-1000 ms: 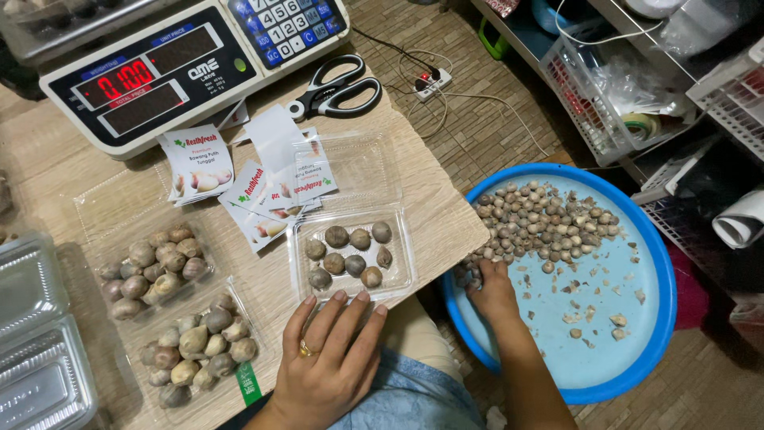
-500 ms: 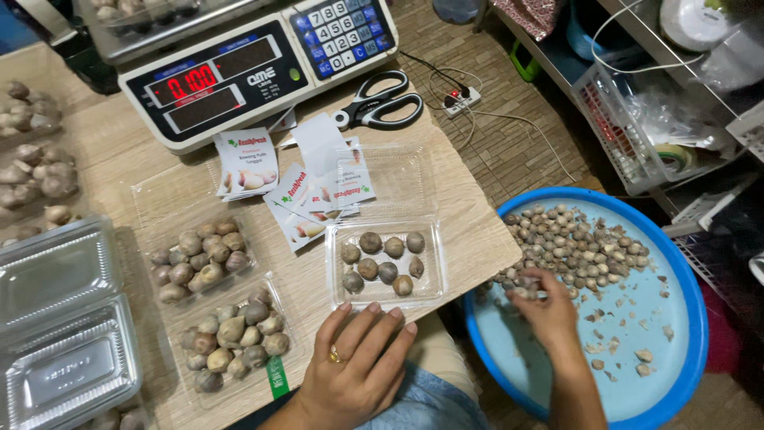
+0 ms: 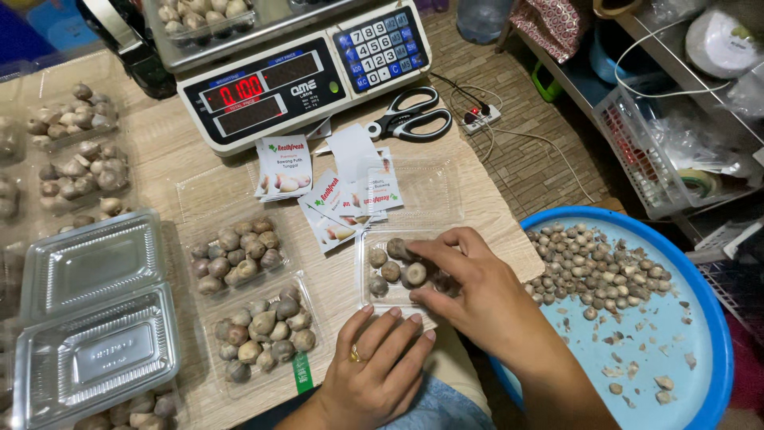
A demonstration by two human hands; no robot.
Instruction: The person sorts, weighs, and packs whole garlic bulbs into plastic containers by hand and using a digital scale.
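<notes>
Pinching garlic bulbs in tray, right hand half-curled.

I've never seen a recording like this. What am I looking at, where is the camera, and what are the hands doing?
There is no machine here: a person wears a camera on the head, so you look down at that person's own two hands. The right hand reaches into a small clear tray, fingers on the round brownish bulbs inside, which look like garlic. The left hand, wearing a ring, rests flat on the wooden table just below that tray. Around them lie filled trays, empty clear lidded boxes, paper labels, black scissors and a digital scale. To the right, a blue basin holds loose bulbs.
</notes>
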